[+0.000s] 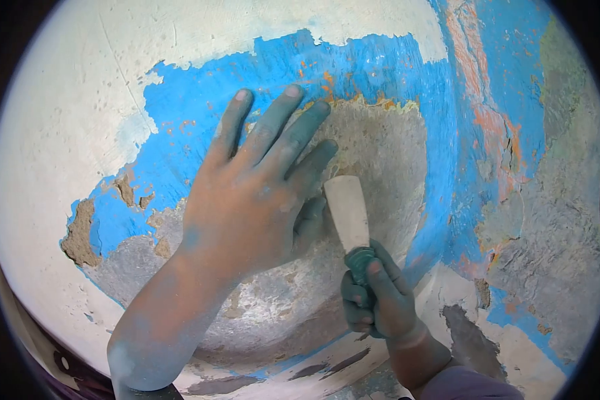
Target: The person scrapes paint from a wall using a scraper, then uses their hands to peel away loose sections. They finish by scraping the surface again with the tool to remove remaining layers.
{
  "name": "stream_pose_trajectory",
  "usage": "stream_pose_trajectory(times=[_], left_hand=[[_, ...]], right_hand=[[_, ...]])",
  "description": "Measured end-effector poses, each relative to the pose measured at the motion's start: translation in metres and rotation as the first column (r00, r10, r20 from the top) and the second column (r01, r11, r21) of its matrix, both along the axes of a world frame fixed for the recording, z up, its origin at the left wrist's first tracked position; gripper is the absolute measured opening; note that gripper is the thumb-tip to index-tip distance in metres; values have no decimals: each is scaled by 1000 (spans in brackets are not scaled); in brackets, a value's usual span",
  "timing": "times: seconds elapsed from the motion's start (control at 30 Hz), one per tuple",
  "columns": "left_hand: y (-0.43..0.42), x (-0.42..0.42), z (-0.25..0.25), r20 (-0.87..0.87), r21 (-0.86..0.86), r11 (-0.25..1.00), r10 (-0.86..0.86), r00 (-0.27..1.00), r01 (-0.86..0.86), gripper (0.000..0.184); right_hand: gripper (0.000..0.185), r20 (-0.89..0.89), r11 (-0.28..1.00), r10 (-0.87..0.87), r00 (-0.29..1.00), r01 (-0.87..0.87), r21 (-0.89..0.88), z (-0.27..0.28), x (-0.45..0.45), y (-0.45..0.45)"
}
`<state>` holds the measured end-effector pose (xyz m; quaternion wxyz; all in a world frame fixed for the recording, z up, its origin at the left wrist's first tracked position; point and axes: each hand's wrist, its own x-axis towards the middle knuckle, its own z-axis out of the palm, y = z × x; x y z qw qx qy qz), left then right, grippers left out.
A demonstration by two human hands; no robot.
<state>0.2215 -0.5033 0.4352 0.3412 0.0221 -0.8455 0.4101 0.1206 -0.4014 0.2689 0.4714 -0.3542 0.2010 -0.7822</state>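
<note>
My left hand (253, 180) lies flat with its fingers spread over blue paint and bare grey plaster on the wall. Dust covers its fingers. To its right, my right hand (383, 293) is wrapped round the green handle of a scraper (349, 210). The scraper's pale, flat blade points up and slightly left, over the grey plaster (380, 147). Jagged blue paint (207, 93) surrounds the upper part of the grey patch.
White paint (60, 133) covers the wall at the left and top. A blue ridge with orange marks (487, 120) runs down the right side. Broken plaster (81, 233) shows at the far left, and rough grey wall (553, 227) at the right.
</note>
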Motion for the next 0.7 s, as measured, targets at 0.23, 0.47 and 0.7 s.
stream_pose_trajectory(times=[0.23,0.47,0.7], left_hand=[[6,8,12,145,31,998,-64,987,60,39],[-10,7,2,216,-12,962,-263,940,272,18],[-8,1,0,208,-93,956,-254,944,278,17]], right_hand=[[42,-19,990,125,992,-126,-61,-8,10,-17],[48,74,957,283,956,-277,-81,2,10,-16],[49,139,904,420,897,-400,-147,1,3,-16]])
